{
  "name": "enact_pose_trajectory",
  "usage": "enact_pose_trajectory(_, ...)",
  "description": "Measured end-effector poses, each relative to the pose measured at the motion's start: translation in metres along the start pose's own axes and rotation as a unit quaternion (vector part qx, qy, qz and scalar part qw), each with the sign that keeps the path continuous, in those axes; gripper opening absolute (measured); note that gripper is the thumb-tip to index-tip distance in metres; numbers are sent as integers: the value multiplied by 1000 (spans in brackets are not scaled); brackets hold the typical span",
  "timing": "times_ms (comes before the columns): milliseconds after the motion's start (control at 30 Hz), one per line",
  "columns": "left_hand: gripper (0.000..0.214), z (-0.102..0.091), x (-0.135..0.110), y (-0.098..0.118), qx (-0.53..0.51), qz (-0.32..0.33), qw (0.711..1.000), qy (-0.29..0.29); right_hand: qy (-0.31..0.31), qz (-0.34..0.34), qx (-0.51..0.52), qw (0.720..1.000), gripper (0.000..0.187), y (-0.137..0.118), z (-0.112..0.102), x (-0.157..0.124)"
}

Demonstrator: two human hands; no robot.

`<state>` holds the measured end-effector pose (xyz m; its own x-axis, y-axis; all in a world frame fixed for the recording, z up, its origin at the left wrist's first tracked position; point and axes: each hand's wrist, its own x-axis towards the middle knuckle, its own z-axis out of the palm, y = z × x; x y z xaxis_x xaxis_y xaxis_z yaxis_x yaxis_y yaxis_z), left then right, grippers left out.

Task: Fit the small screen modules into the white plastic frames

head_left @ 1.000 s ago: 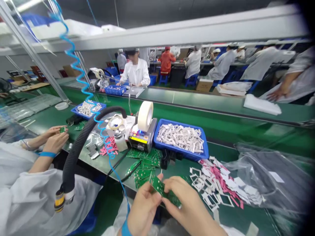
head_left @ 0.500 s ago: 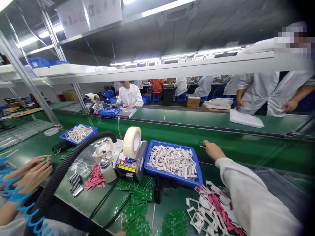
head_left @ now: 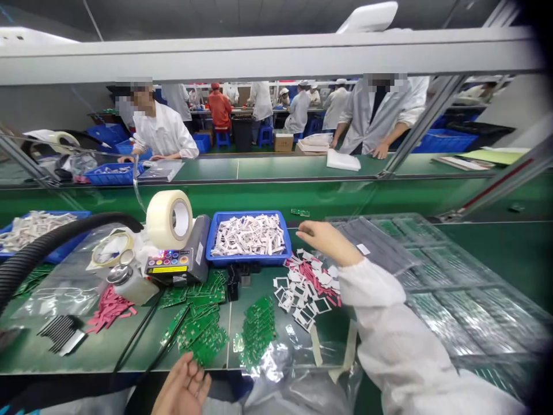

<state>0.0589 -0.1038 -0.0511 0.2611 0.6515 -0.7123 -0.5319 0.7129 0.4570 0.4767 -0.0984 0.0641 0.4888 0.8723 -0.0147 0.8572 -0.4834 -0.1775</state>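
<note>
My left hand is at the bench's front edge, palm turned up, fingers loosely bent with nothing seen in them. Just beyond its fingertips lies a heap of green circuit boards; a neater stack of circuit boards lies to its right. My right hand hovers beyond a pile of white frames and pink strips, its loosely bent fingers pointing left and seemingly empty. Past those fingertips, a single circuit board lies by itself on the green strip behind the bench.
A blue bin of white pieces stands beside a boxy device carrying a tape roll. A black hose arches at left. Clear trays holding boards fill the right. Co-workers are across the line.
My right hand has let go of the circuit board, which now lies on the green strip, and has drawn back. My left hand has come into fuller view. The camera has turned right and down.
</note>
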Motion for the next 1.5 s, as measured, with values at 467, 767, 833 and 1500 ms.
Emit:
enact_pose_trajectory(467, 16, 60, -50, -15, 52, -72, 982, -168, 9, -89, 91, 992, 23, -40, 16, -100)
enact_pose_trajectory(767, 23, 56, -53, -24, 52, -186, 942, -273, -86, -546, 217, 805, 23, -125, 43, -155)
enact_pose_trajectory(833, 26, 50, -53, -20, 41, -155, 953, -258, -110, -428, 217, 870, 24, -126, 49, -140)
enact_pose_trajectory(1500, 45, -131, -28, 78, -216, 165, 961, 55, -188, -276, 330, 883, 15, -198, 40, -103)
